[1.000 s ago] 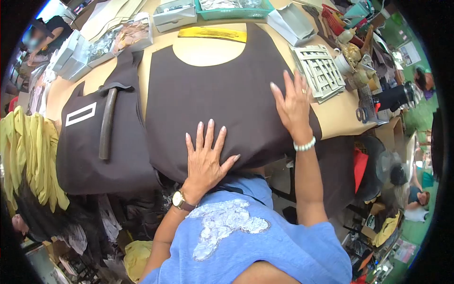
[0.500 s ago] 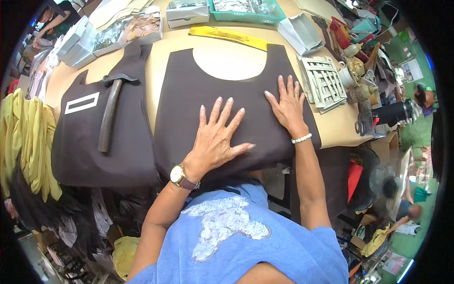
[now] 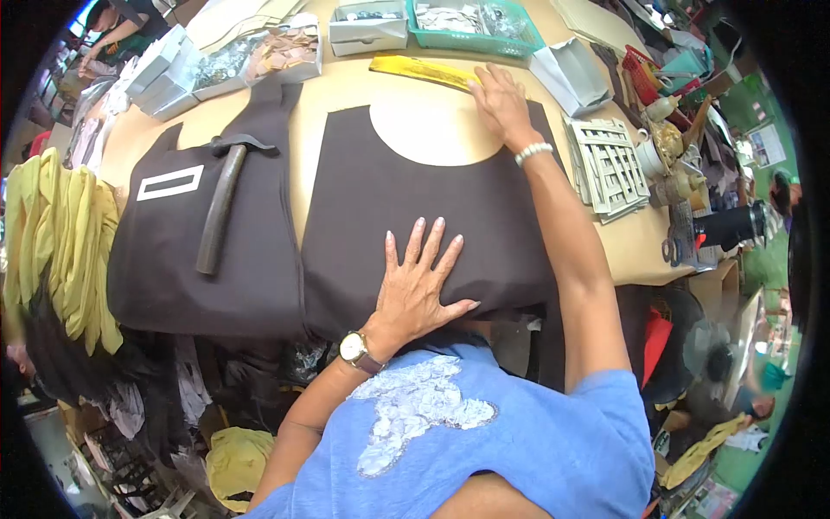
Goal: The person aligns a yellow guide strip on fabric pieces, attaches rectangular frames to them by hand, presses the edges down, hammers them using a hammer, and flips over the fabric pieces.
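Observation:
A dark brown fabric panel [image 3: 432, 208] with a rounded cut-out at its far edge lies flat before me. My left hand [image 3: 413, 294] rests palm down on its near part, fingers spread, holding nothing. At the far right corner, my right hand [image 3: 503, 105] is stretched out with its fingertips at the right end of a yellow ruler-like strip [image 3: 419, 69]. Those fingers look extended; any contact underneath is hidden. To the left, a hammer [image 3: 221, 203] lies on a second dark fabric piece [image 3: 164, 259], beside a white rectangular frame [image 3: 170, 183].
Boxes of small parts [image 3: 367, 30] and a teal tray [image 3: 471, 41] line the far side. An open white box [image 3: 571, 78] and stacked slatted pieces [image 3: 608, 164] stand at the right. Yellow cloths [image 3: 60, 233] hang at the left. Another person works at the upper left.
My right hand has left the fabric and moved away from me to the yellow strip's right end. My left hand stays flat on the panel. The view has shifted slightly.

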